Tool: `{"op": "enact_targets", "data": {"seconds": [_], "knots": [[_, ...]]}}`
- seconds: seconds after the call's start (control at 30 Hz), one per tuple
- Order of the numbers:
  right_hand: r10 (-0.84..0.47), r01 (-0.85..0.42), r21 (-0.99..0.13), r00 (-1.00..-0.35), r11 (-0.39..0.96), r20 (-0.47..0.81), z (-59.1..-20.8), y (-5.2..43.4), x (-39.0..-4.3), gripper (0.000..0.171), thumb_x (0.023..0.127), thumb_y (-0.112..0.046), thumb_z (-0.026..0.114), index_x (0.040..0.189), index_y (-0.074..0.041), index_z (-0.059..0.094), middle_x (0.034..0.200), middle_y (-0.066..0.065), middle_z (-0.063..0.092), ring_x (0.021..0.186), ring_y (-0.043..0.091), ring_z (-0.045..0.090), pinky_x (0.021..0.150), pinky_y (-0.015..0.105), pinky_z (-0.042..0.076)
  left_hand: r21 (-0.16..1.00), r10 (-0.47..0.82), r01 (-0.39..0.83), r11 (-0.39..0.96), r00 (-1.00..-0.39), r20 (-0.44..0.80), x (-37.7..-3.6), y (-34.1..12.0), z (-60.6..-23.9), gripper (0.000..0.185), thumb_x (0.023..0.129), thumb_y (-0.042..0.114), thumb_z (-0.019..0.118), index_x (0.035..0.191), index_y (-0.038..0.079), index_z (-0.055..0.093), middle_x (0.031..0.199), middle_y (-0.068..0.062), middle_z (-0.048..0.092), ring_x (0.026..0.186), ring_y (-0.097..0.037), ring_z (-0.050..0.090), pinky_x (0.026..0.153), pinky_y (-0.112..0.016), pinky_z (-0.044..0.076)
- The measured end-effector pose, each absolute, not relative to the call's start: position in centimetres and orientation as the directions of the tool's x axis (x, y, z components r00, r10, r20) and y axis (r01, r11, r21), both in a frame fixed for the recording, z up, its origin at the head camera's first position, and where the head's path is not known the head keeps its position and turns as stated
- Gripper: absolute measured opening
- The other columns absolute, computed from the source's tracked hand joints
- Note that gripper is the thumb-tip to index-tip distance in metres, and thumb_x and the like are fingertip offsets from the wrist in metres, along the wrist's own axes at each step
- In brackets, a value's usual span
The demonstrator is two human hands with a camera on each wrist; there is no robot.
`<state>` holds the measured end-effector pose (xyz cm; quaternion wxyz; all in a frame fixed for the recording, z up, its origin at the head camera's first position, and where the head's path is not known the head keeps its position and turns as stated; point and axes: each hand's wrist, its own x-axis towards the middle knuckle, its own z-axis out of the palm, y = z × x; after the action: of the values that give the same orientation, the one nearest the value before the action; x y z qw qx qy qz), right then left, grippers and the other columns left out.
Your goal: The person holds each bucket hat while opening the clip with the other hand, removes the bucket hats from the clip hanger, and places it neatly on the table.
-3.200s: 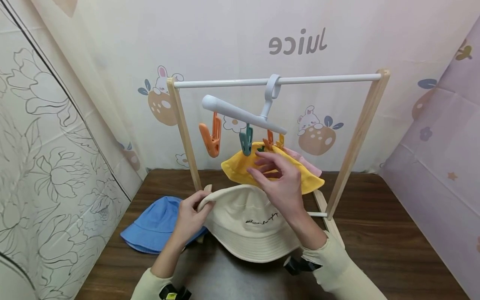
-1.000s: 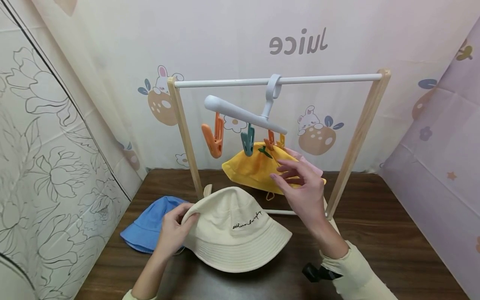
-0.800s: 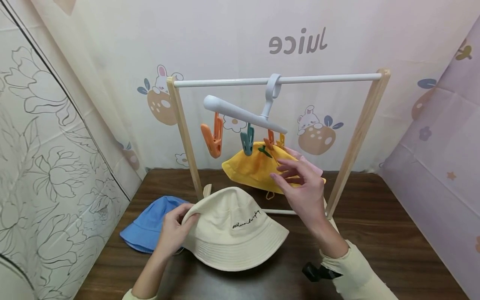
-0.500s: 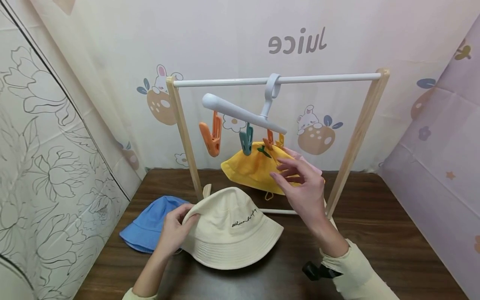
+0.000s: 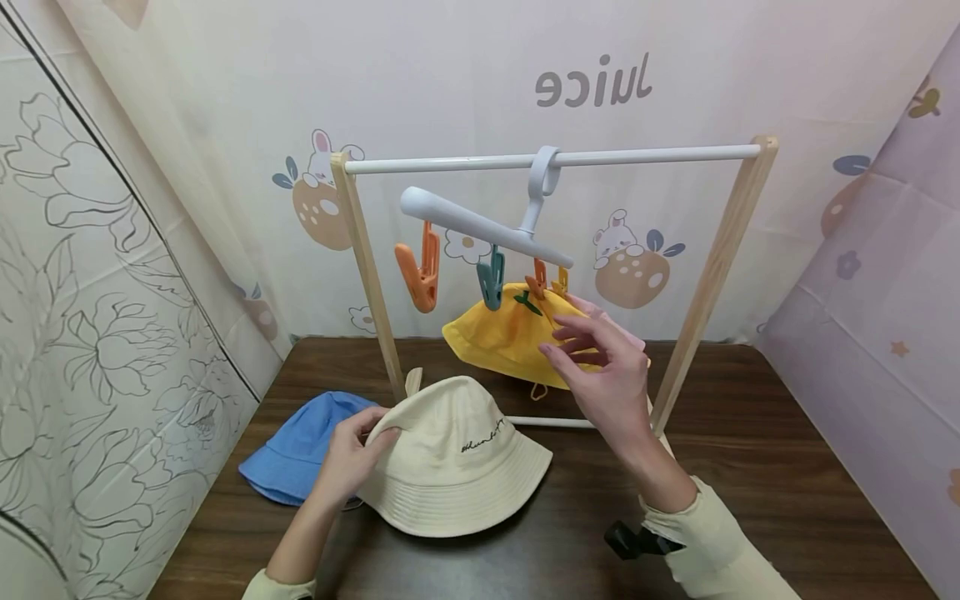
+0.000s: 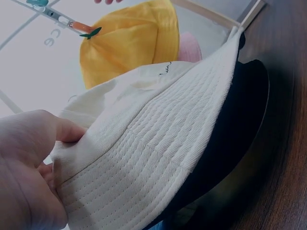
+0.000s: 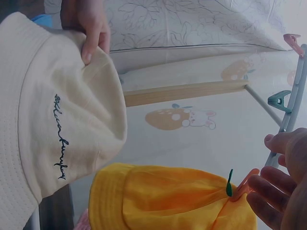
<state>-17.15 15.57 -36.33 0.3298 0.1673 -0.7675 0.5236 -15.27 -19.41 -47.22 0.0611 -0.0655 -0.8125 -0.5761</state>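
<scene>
- Left hand (image 5: 347,457): pinching the brim of a cream cotton bucket hat with black script embroidery (image 5: 450,462), thumb on top, fingers curled underneath; same pinch plain in the left wrist view (image 6: 29,167), with the ribbed brim (image 6: 158,158) lifted off the dark brown wooden table (image 5: 750,467).
- Cream hat: held low over the table's front, just in front of the rack's left post, crown up and tilted; its left edge just beside a blue fabric bucket hat (image 5: 300,446) lying flat on the table.
- Right hand (image 5: 603,375): raised at a yellow fabric bucket hat (image 5: 510,337), fingers loosely spread and gently bent, gripping nothing; fingertips (image 7: 268,194) close to the small orange clip with a green leaf (image 7: 240,188) that bites the yellow hat, possibly touching it, though contact is not clear from either view.
- Yellow hat: hanging from the clips of a pale grey plastic peg hanger (image 5: 480,225), hooked on the white rail of a wooden-legged rack (image 5: 720,250).
- Also on the hanger: an orange peg (image 5: 420,271) and a teal peg (image 5: 491,279), both hanging free.
- Behind the yellow hat: a pink fabric edge (image 5: 622,332), mostly hidden.
</scene>
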Motion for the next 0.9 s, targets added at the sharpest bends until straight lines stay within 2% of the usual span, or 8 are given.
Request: {"op": "enact_targets", "data": {"seconds": [0.13,0.33,0.67,0.8,0.83,0.9], "knots": [[0.089,-0.597,-0.697,-0.731,0.397,0.677,-36.4,15.6,-17.2,0.037,0.088,0.003,0.093,0.124,0.002,0.081,0.13,0.018,0.082,0.096,0.004,0.079,0.082,0.013,0.063,0.931,0.044,0.161,0.328,-0.987,0.155,-15.4,-19.4,-47.3,0.018,0.102,0.002,0.078,0.119,-0.003,0.08,0.109,-0.025,0.083,0.08,-0.002,0.068,0.073,-0.024,0.056],[0.091,-0.609,-0.688,-0.719,0.394,0.689,-36.4,15.7,-17.1,0.038,0.088,0.005,0.092,0.123,0.003,0.081,0.14,0.02,0.08,0.096,-0.006,0.075,0.082,0.012,0.063,0.929,0.037,0.12,0.351,-0.993,0.115,-15.8,-19.6,-47.5,0.02,0.101,0.002,0.077,0.121,-0.003,0.08,0.11,-0.025,0.083,0.081,-0.002,0.068,0.074,-0.023,0.056],[0.098,-0.585,-0.702,-0.736,0.406,0.67,-36.2,15.8,-17.0,0.038,0.089,0.003,0.092,0.124,0.004,0.08,0.141,0.019,0.079,0.097,-0.007,0.074,0.083,0.012,0.063,0.916,0.028,0.062,0.396,-0.998,0.055,-16.5,-19.5,-47.5,0.02,0.101,0.001,0.077,0.12,-0.002,0.081,0.111,-0.021,0.084,0.086,-0.005,0.067,0.077,-0.023,0.056],[0.101,-0.577,-0.707,-0.742,0.409,0.663,-36.2,15.8,-17.0,0.038,0.089,0.002,0.093,0.125,0.003,0.08,0.14,0.018,0.08,0.098,-0.008,0.074,0.084,0.012,0.063,0.905,0.062,0.105,0.413,-0.994,0.087,-16.7,-19.7,-48.1,0.018,0.1,0.006,0.078,0.117,-0.001,0.082,0.107,-0.017,0.084,0.087,-0.007,0.069,0.075,-0.025,0.056],[0.102,-0.575,-0.708,-0.743,0.411,0.662,-36.2,15.8,-17.0,0.038,0.089,0.002,0.093,0.125,0.002,0.081,0.138,0.018,0.081,0.098,-0.008,0.074,0.084,0.012,0.063,0.904,0.092,0.157,0.397,-0.987,0.13,-17.0,-20.1,-49.0,0.018,0.102,0.01,0.078,0.117,0.001,0.082,0.105,-0.014,0.084,0.085,-0.007,0.068,0.073,-0.024,0.055],[0.103,-0.571,-0.707,-0.743,0.417,0.661,-36.2,15.9,-17.0,0.038,0.09,0.001,0.092,0.126,0.001,0.081,0.136,0.018,0.082,0.099,-0.009,0.074,0.084,0.012,0.062,0.9,0.108,0.182,0.396,-0.983,0.151,-17.1,-20.3,-49.4,0.018,0.101,0.013,0.079,0.115,0.002,0.083,0.101,-0.01,0.084,0.085,-0.008,0.068,0.072,-0.024,0.054]]}}
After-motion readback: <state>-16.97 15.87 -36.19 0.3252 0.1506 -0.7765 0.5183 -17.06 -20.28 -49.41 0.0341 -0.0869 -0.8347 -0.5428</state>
